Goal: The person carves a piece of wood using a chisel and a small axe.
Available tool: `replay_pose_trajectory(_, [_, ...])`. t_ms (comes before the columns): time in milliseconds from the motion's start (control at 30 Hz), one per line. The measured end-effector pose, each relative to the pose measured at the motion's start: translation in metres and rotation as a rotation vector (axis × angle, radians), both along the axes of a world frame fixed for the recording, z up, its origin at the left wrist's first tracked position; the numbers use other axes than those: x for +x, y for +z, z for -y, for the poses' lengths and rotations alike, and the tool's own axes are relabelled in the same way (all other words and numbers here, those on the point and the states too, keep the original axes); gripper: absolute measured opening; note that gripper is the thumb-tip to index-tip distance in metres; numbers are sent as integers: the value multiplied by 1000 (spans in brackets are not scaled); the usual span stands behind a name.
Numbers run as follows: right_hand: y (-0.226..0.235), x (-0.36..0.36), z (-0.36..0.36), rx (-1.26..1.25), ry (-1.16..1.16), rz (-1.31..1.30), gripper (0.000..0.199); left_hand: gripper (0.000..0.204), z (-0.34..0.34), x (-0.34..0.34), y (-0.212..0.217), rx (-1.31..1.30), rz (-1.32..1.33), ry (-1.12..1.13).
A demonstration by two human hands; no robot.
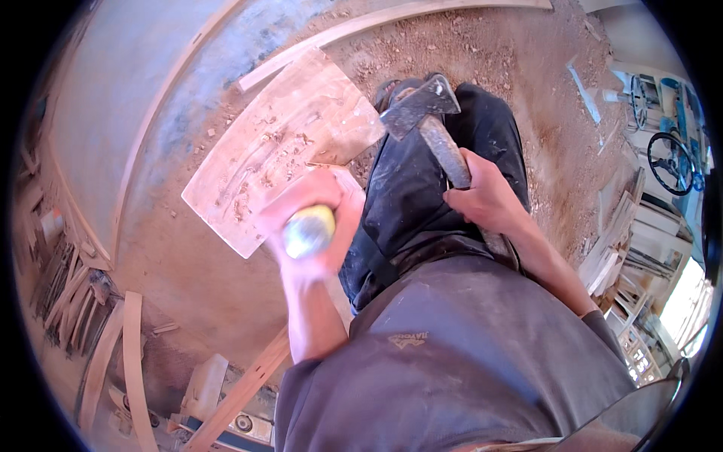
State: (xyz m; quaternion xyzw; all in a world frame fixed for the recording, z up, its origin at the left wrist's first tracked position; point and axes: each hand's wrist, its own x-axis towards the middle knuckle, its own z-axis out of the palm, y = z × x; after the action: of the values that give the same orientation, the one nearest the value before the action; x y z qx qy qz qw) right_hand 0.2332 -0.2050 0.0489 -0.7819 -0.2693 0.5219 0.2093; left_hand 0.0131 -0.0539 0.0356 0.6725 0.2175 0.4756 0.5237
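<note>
One left hand (309, 194): making a tight fist round a yellow-and-silver tool handle (310, 233), butt pointing up; lower end hiding under the fist, above the board's near edge
One right hand (488, 194): curling round the shaft of a hatchet (423, 108), its dark metal head sitting over the legs
Wooden board (263, 128): lying left of the dark trousers (407, 181), bearing loose wood chips (300, 141)
Curved wooden strip (361, 25): running beyond the board

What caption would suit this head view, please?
Right hand holding a hatchet, left hand gripping a yellow-rimmed handle by a chip-strewn wooden board.
</note>
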Motion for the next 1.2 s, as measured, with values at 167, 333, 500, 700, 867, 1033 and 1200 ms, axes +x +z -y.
replay_pose_trajectory(167, [-23, 19, 7, -137, -59, -142, 40, 13, -61, -25, 33, -230, 295, 131])
replay_pose_trajectory(333, [-27, 15, -2, -128, 44, -130, 28, 15, -47, -16, -2, -373, 213, 200])
replay_pose_trajectory(500, [-23, 13, -14, -82, 137, -37, 34, 16, -28, -6, -26, -430, 82, 223])
replay_pose_trajectory(700, [-7, 11, -37, 156, 108, 54, 39, 26, -19, -9, -43, -431, 114, 233])
replay_pose_trajectory(867, [50, 9, -69, 578, -49, 128, 34, 24, -3, -23, -47, -450, 173, 230])
replay_pose_trajectory(1033, [99, -9, -87, 884, 215, 207, 20, 17, -1, -10, -41, -145, -1, 215])
replay_pose_trajectory(1200, [103, -26, -86, 455, 998, 469, 29, 12, -3, -31, -71, 56, -161, 303])
